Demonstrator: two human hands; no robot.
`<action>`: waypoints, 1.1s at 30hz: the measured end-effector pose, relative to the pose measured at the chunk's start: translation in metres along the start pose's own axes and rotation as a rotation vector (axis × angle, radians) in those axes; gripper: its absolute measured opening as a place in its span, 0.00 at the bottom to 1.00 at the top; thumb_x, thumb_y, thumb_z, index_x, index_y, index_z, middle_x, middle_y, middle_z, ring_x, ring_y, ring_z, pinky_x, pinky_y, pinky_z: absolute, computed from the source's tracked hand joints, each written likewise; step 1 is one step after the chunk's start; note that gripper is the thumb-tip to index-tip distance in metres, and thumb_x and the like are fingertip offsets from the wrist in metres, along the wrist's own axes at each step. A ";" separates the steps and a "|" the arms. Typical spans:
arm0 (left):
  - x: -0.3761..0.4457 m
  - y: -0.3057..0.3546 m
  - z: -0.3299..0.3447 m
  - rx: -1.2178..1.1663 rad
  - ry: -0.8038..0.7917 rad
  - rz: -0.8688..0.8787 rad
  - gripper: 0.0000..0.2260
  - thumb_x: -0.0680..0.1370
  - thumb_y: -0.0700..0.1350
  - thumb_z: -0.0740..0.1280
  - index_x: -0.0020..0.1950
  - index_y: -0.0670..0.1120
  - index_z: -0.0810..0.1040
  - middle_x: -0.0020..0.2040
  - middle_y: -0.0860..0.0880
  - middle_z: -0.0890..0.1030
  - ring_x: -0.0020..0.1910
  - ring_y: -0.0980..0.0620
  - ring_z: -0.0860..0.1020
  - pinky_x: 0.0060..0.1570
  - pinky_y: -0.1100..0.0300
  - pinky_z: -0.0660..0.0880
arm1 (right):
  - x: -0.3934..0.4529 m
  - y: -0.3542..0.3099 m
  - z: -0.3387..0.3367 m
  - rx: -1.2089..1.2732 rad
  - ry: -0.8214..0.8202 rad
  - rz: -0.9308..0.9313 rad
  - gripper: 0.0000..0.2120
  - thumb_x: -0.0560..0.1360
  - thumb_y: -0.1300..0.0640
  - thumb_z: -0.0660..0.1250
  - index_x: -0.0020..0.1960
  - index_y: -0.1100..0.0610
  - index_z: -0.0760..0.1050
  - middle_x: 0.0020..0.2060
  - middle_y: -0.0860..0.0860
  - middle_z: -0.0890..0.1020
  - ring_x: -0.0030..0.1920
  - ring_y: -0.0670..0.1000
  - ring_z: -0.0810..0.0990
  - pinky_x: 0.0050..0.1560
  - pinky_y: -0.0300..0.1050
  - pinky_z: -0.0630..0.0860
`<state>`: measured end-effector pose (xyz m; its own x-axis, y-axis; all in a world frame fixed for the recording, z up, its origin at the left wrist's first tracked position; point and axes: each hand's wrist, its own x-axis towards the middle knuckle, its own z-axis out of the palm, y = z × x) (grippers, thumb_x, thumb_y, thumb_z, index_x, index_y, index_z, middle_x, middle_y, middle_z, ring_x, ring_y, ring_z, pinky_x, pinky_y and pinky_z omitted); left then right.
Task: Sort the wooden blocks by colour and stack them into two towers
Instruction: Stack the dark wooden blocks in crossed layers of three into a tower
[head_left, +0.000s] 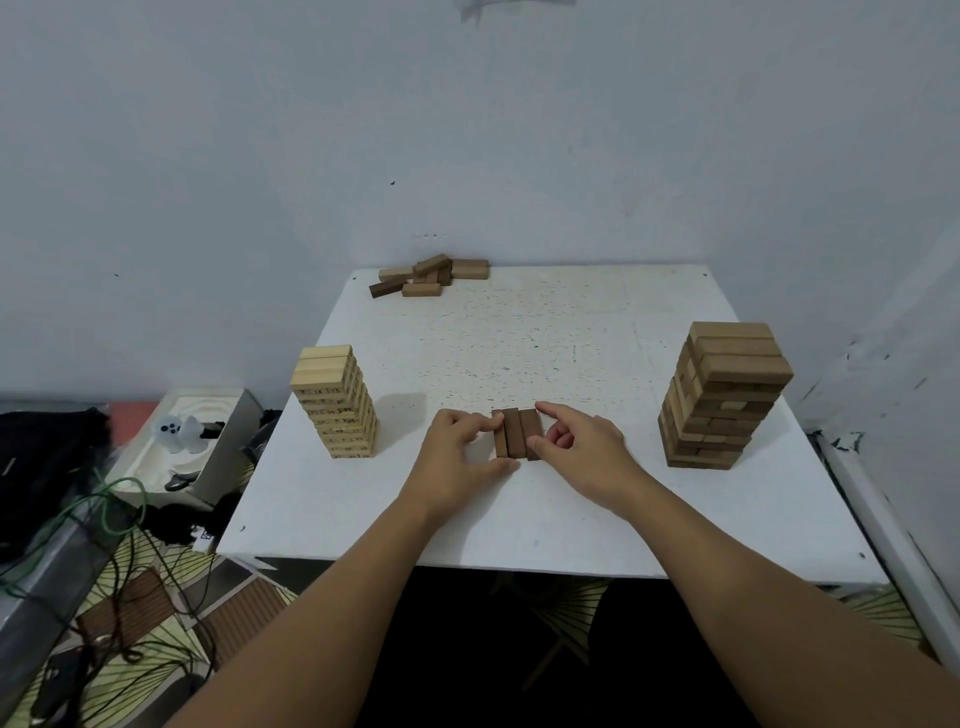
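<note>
Head view. We list a white table (571, 509) set into a corner of pale walls.

Item one: three dark brown blocks (517, 432) lying flat, side by side and touching, near the middle of the table's front half.

Item two: our left hand (457, 457), fingers curled, fingertips and thumb pressing the left face of the row. Our right hand (582, 452) is curled likewise, thumb and fingers against the right face, index finger reaching over the far end. We record both hands as closed on the row, squeezing it between them.

Item three: a pale wood tower (336, 402) standing left of the hands, well apart from them, with numbers printed on its block ends.

Item four: a mid-brown tower (722, 397) standing near the right edge.

Item five: a loose pile of blocks (428, 278) of mixed shades at the far left corner.

Item six, off the table at left: an open white box (192, 441), green and black cables (119, 525), and a patterned floor mat (145, 597).
</note>
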<state>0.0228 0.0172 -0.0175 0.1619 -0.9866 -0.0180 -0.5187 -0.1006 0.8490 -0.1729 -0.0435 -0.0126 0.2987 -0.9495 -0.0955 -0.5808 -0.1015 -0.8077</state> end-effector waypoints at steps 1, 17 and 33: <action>0.001 0.001 -0.001 0.006 0.001 0.002 0.24 0.70 0.50 0.82 0.64 0.56 0.81 0.59 0.57 0.73 0.61 0.65 0.73 0.58 0.72 0.67 | 0.000 -0.001 -0.001 -0.003 -0.007 0.005 0.23 0.80 0.49 0.70 0.74 0.43 0.72 0.42 0.43 0.80 0.42 0.40 0.76 0.74 0.58 0.65; 0.001 0.008 -0.020 -0.052 0.024 -0.090 0.23 0.66 0.49 0.85 0.59 0.54 0.85 0.55 0.54 0.77 0.55 0.62 0.78 0.53 0.71 0.71 | 0.001 -0.001 -0.008 0.061 -0.118 0.035 0.30 0.75 0.51 0.73 0.75 0.42 0.70 0.46 0.45 0.81 0.43 0.39 0.78 0.75 0.57 0.65; 0.010 0.001 -0.019 -0.018 -0.078 -0.046 0.06 0.76 0.49 0.78 0.52 0.54 0.88 0.48 0.51 0.78 0.49 0.53 0.77 0.52 0.57 0.73 | 0.003 0.001 -0.012 0.053 -0.166 0.048 0.34 0.69 0.47 0.80 0.71 0.40 0.70 0.47 0.44 0.80 0.56 0.48 0.75 0.70 0.56 0.69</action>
<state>0.0400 0.0101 -0.0063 0.1187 -0.9881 -0.0974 -0.4968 -0.1440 0.8558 -0.1818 -0.0501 -0.0068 0.3954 -0.8903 -0.2258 -0.5580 -0.0376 -0.8290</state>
